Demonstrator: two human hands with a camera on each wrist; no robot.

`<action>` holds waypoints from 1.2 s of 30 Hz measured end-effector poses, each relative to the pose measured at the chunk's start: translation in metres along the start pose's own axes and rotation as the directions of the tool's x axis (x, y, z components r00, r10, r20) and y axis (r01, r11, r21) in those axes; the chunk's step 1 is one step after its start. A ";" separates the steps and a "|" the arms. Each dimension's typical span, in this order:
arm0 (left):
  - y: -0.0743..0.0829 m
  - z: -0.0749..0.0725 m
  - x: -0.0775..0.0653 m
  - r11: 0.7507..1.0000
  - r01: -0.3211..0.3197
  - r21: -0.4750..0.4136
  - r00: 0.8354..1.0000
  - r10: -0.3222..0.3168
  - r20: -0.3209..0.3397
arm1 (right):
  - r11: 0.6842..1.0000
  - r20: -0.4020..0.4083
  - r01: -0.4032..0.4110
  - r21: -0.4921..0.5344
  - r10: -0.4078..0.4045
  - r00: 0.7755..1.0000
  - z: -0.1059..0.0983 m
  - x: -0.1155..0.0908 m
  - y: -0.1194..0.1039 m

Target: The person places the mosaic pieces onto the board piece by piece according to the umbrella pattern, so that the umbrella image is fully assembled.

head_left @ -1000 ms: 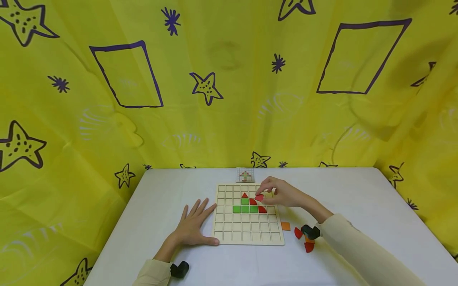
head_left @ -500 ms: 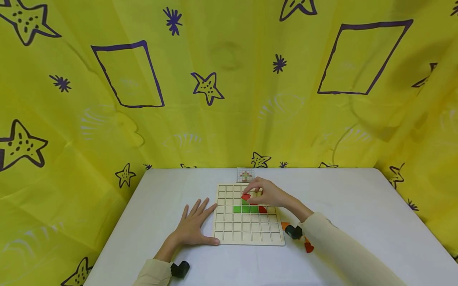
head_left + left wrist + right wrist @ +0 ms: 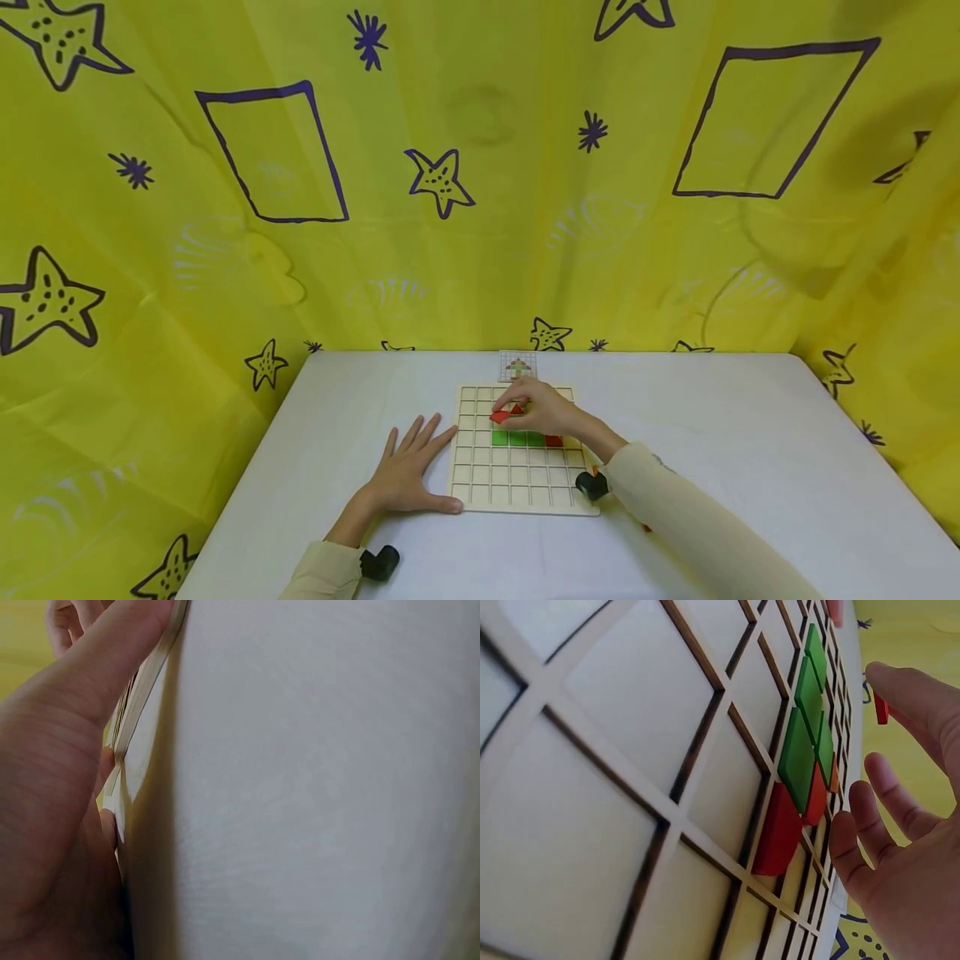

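Observation:
My right hand pinches a red quarter-circle tile between thumb and fingertip, above the upper middle of a wooden grid board. In the right wrist view that tile shows edge-on at the fingertips, apart from the board. Set in the grid are several green square tiles, a red quarter-circle tile at the row's right end, and a red triangle tile. My hand partly hides the upper tiles. My left hand lies spread at the board's left edge, its thumb touching the lower corner.
A small printed pattern card lies behind the board on the white table. Loose orange and red tiles right of the board are mostly hidden by the right sleeve. A yellow curtain hangs behind.
My right hand has moved left over the board with the red quarter-circle tile, from the upper right past the red triangle. My left hand has stayed in place.

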State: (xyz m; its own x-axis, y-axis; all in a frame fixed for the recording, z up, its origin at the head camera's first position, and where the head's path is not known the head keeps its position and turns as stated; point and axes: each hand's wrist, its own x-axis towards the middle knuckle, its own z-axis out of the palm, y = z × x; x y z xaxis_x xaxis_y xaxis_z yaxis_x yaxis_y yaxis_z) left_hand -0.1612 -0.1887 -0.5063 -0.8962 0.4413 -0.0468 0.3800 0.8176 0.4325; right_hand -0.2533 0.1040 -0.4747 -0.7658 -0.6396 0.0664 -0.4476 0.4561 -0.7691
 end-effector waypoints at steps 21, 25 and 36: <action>-0.010 0.010 0.005 0.999 -0.029 -0.022 0.998 0.028 -0.049 | 0.997 0.094 0.049 -0.065 -0.042 0.995 -0.004 0.008 0.008; -0.013 0.013 0.006 1.000 -0.018 -0.015 0.999 0.018 -0.050 | 0.998 0.106 0.044 -0.054 -0.038 0.994 -0.004 0.008 0.007; -0.014 0.015 0.005 1.000 0.001 -0.004 0.999 -0.001 -0.040 | 0.996 0.111 0.049 -0.070 -0.041 0.993 -0.002 0.010 0.008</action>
State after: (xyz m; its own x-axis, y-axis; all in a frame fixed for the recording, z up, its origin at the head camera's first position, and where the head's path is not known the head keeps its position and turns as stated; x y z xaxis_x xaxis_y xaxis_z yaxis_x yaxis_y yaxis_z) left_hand -0.1677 -0.1930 -0.5259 -0.9051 0.4251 -0.0111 0.3781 0.8164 0.4364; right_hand -0.2654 0.1026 -0.4785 -0.6907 -0.7226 0.0266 -0.5155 0.4663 -0.7189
